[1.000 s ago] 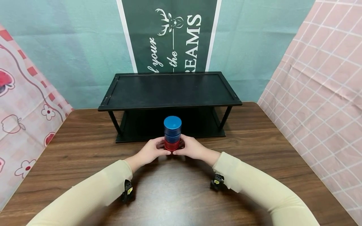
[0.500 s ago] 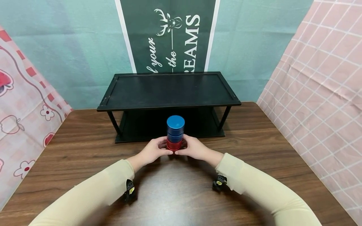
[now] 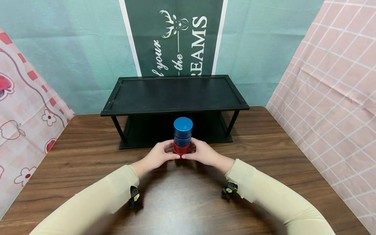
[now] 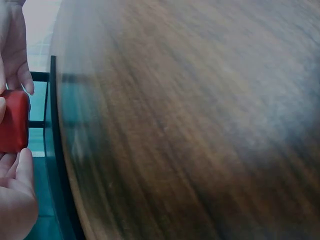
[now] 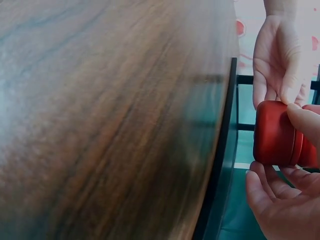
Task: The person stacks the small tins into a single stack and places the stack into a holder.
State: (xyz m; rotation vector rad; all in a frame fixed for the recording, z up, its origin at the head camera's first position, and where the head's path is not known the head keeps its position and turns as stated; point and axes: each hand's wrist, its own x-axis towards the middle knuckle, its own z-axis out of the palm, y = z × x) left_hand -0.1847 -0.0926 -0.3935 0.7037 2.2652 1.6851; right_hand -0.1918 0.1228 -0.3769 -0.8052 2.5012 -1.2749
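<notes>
A blue metal tin with a round lid stands upright on top of a red metal tin in the head view, in front of the shelf's middle. My left hand grips the red tin from the left, and my right hand grips it from the right. Both thumbs meet near its front bottom edge. In the wrist views, the underside of the red tin shows above the tabletop, between the fingers of both hands. The blue tin is hidden there.
Behind the tins stands a black two-level shelf on thin posts, its lower board close to the table. The brown wooden table spreads around the arms. Patterned cloths hang at the left, back and right.
Both hands have carried the stacked tins slightly to the right and then a little upward. The grip on the red tin stays the same.
</notes>
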